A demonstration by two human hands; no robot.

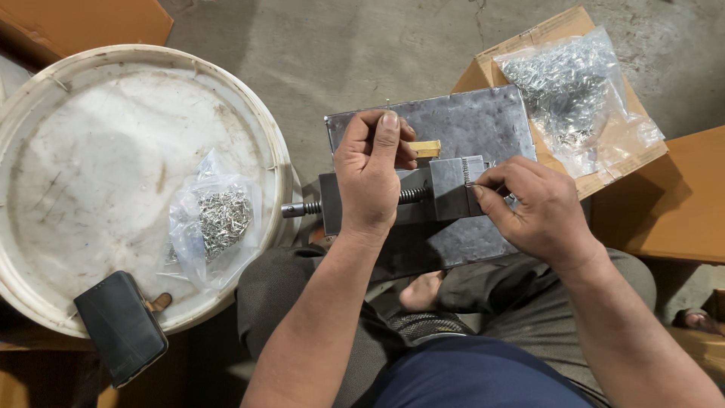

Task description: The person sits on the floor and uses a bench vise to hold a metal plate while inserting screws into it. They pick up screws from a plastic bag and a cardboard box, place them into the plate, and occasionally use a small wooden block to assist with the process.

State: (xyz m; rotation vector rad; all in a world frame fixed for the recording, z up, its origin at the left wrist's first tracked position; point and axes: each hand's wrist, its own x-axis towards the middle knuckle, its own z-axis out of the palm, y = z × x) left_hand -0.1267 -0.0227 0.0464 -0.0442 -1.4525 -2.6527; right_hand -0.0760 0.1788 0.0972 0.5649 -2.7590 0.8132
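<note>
My left hand (370,170) grips a small brass-coloured block (425,149), held above a small grey metal vise (438,196) with a threaded screw (411,196). The vise rests on a grey metal plate (483,121) across my lap. My right hand (532,208) pinches a tiny metal piece at the vise's toothed jaw (472,170); the piece is mostly hidden by my fingers.
A white round bucket lid (91,151) at left carries a clear bag of small metal pins (215,219) and a black phone (121,326). A larger bag of pins (574,91) lies on a cardboard box (483,72) at upper right. Concrete floor lies beyond.
</note>
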